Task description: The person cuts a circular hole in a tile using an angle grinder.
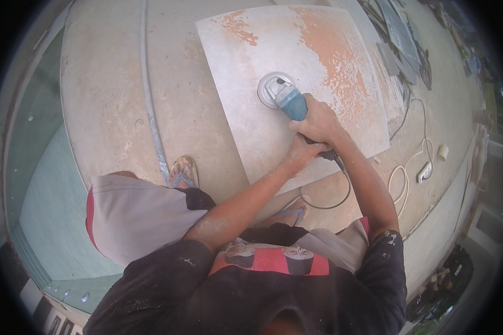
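Observation:
Both my hands are on a teal angle grinder. My right hand wraps round its body, close behind the metal head. Further back, my left hand grips the dark rear end, where the cord comes out. The grinder's round pale disc lies against a large whitish board, left of the middle of its width. Orange-brown patches show through on the board's right and upper parts, while the surface round the disc is mostly white. Part of the grinder's body is hidden under my fingers.
A dark cord loops from the grinder past my right forearm. Pale cable and a white power strip lie at the right. Grey sheet scraps are piled beyond the board. A long grey pipe runs along the floor left. My sandalled foot stands near it.

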`<state>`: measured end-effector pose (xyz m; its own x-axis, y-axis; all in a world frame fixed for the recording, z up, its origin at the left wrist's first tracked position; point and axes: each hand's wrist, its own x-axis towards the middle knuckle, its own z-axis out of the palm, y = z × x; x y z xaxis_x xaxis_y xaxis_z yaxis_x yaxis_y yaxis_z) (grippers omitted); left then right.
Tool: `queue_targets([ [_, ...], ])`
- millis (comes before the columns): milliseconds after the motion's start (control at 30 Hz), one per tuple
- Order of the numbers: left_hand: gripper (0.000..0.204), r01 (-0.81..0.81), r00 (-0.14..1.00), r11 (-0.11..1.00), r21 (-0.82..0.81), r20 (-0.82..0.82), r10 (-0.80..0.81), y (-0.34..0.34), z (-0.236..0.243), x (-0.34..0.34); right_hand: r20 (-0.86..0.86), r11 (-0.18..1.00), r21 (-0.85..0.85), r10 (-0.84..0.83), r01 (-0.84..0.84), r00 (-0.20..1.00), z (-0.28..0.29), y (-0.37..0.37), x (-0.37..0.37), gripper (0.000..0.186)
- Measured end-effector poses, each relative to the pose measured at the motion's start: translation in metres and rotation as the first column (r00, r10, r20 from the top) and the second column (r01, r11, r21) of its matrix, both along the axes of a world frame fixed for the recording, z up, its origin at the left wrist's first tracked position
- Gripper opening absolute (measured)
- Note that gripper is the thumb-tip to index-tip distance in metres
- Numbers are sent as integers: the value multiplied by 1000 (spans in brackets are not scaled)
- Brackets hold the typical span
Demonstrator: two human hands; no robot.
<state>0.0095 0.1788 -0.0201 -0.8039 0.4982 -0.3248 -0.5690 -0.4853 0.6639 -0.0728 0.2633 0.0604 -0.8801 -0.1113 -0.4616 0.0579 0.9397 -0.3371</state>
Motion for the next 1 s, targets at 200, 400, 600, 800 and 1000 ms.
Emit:
queue_targets([
  [200,42,4,1000,1000,-18,20,-3,1,-4,2,16,1000,28,10,-10,1000,0,-2,-1,77],
  [400,41,-6,1000,999,-43,11,6,0,-1,2,18,1000,20,6,-6,1000,0,-2,-2,77],
  [600,40,-18,1000,999,-49,6,18,0,2,2,15,999,35,18,-19,1000,3,-3,-1,67],
  [800,37,-12,1000,1000,-2,13,12,1,-1,1,13,998,52,24,-24,1000,5,-5,-1,67],
  [1000,37,-10,999,998,67,50,7,-3,11,0,8,998,66,22,-22,1000,4,-8,0,74],
])
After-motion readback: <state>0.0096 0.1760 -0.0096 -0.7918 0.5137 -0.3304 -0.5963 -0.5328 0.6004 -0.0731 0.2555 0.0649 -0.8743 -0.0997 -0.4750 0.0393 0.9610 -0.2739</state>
